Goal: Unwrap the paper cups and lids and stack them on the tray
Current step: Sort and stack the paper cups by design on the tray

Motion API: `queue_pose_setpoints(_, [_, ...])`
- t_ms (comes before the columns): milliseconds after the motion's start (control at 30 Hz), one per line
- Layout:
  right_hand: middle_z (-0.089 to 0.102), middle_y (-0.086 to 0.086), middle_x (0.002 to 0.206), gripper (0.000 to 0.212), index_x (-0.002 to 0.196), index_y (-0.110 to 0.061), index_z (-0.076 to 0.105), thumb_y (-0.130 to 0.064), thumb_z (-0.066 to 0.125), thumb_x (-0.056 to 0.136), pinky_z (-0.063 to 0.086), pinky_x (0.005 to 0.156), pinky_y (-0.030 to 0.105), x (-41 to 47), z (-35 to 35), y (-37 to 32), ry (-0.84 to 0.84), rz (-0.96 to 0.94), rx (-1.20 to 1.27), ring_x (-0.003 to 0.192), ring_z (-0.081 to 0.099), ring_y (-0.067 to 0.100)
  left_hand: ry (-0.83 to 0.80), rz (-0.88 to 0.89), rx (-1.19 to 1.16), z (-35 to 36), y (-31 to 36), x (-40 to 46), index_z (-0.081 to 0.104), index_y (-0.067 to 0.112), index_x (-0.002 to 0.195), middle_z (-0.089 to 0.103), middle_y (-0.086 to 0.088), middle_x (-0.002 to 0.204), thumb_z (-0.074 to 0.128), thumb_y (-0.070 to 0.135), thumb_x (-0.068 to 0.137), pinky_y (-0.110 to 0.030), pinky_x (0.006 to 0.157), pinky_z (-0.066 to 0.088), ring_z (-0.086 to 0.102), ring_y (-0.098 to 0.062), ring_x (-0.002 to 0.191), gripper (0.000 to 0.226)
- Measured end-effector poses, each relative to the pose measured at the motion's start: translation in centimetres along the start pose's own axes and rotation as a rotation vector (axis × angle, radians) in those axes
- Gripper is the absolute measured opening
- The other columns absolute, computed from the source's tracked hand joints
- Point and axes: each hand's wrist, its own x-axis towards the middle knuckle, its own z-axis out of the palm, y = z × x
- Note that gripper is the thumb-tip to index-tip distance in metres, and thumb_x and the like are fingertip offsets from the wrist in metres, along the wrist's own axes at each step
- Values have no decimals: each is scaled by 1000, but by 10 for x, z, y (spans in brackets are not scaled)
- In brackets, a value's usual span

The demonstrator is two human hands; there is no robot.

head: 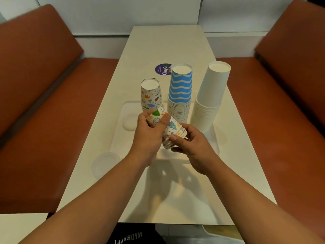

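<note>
White worktop (175,191) runs lengthwise between two orange-brown benches (44,120), and nearest on it, toward its left edge, lies a clear lid (105,163). Above the pale tray (123,124) both hands hold a short nested stack of printed cups (167,127), tilted, its long axis running from closed bases at upper left down to rims at lower right. The left hand (147,136) has its grip curled round the base end; the right hand (195,147) pinches the rim end with thumb and fingers. Beyond stand three upside-down stacks: printed stack (151,95), blue zigzag stack (180,92), plain white stack (209,97). Farthest is a purple sticker (162,69).
</note>
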Motion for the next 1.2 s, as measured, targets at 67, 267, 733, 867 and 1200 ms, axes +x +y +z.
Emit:
queue_pose_setpoints(67, [71, 8, 110, 61, 117, -17, 60, -30, 84, 62, 55, 93, 51, 0, 0, 0, 28, -2, 27, 104, 68, 31, -14, 3, -7, 1, 1, -1, 41, 20, 135, 60, 4, 121, 67, 18, 90, -35, 81, 60, 68, -13, 99, 52])
queue_pose_setpoints(267, [70, 16, 114, 69, 119, -10, 58, -33, 85, 60, 56, 88, 49, 3, -3, -1, 60, -11, 106, 104, 68, 34, 31, 256, 102, 2, 22, 5, 41, 17, 133, 61, 2, 118, 71, 18, 88, -37, 85, 59, 68, -10, 100, 54])
queue_pose_setpoints(733, [67, 14, 119, 61, 116, -14, 52, -20, 86, 67, 57, 88, 51, -3, -11, -4, 62, 19, 150, 103, 69, 34, 28, 518, 738, -18, 55, 88, 44, 30, 116, 61, -7, 116, 78, 40, 76, -44, 80, 60, 65, -22, 97, 53])
queue_pose_setpoints(867, [63, 14, 122, 74, 115, -16, 52, -30, 90, 53, 57, 88, 47, 1, -13, 1, 102, -41, 132, 102, 70, 31, 68, 501, 780, -16, 47, 73, 49, 22, 131, 53, -2, 133, 68, 36, 89, -33, 97, 49, 51, -9, 111, 48])
queue_pose_setpoints(1200, [65, 9, 113, 95, 109, -17, 54, -53, 97, 32, 57, 87, 49, 2, 4, -2, 99, -129, 136, 96, 71, 27, -7, 135, 29, 3, 4, -11, 44, 15, 136, 64, 4, 115, 70, 18, 89, -29, 82, 58, 68, -8, 102, 54])
